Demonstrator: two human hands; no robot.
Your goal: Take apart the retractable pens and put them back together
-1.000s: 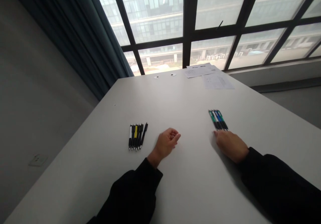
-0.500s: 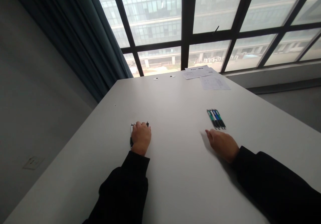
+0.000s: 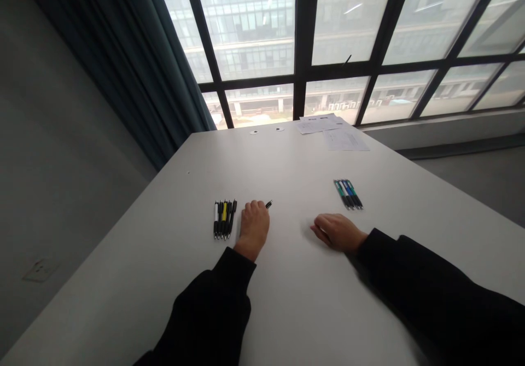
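Observation:
My left hand (image 3: 253, 226) is closed around a black pen (image 3: 269, 204); only one dark end shows past the fingers, and the rest is hidden. To its left, several pens (image 3: 223, 218) lie side by side on the white table, mostly black, with one white and one yellow barrel. My right hand (image 3: 338, 232) rests low over the table with its fingers curled, and nothing shows in it. Just beyond that hand lies a second row of pens (image 3: 348, 194), with green, white and blue barrels and black grips.
The white table (image 3: 287, 306) reaches to the window (image 3: 262, 43). Printed sheets of paper (image 3: 346, 139) lie at its far right end. Two small round fittings sit by the far edge. A dark blue curtain (image 3: 135, 54) and a wall stand on the left.
My left hand has moved right from the left row of pens, carrying a pen, and that row is uncovered. My right hand has shifted left, away from the green and blue pens.

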